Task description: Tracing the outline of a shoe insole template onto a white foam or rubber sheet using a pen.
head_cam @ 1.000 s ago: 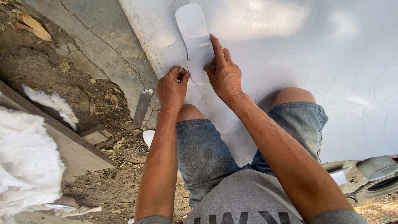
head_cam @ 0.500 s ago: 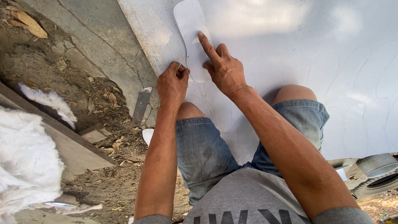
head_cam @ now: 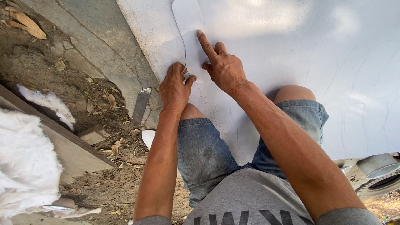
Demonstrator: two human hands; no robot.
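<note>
Nearest cam: grey shirt (head_cam: 254, 200), denim shorts (head_cam: 208, 154), 2 bare knees; person squats at edge of large white sheet (head_cam: 316, 62) laid over ground.

L forearm runs up to left hand (head_cam: 175, 88), resting on sheet just below/left of template. Fingers curled into loose fist, thumb out toward template's lower edge. Poss. thin marker pinched in fingers, but too small, cannot tell.

Right hand (head_cam: 225, 68) lies on pale rounded template (head_cam: 189, 29), a sole-like cutout flat on the sheet. Index finger (head_cam: 206, 43) stretched straight, pressing template down; other fingers bent, knuckles up. Nothing gripped.

Template: near sheet's left edge, long axis running away from person, top end cut by frame. Faint traced outlines on sheet to the right.

Left of sheet: concrete strip, flat metal blade (head_cam: 141, 106) on it, then dirt w/ dry leaves (head_cam: 25, 23). Far left: wood plank (head_cam: 62, 141), white fluffy wadding (head_cam: 25, 175). Lower right corner: grey round parts (head_cam: 379, 171), partly cut off.
</note>
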